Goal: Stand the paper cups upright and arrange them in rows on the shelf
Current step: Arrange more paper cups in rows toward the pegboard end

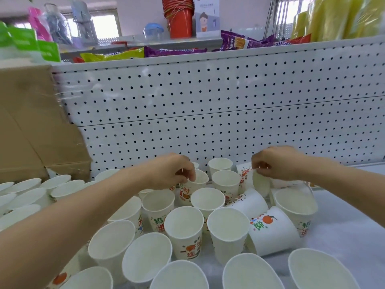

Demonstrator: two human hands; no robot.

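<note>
Several white paper cups with orange and green print stand upright on the pale shelf. My left hand pinches the rim of an upright cup near the back. My right hand grips the rim of a tilted cup lying on its side by the pegboard. Two more cups lie tipped over: one at the right front with an orange picture, another behind it. An upright cup stands at the right.
A white pegboard wall backs the shelf. A brown cardboard box stands at the left, with more upright cups in front of it. Snack bags and red cups sit on the upper shelf.
</note>
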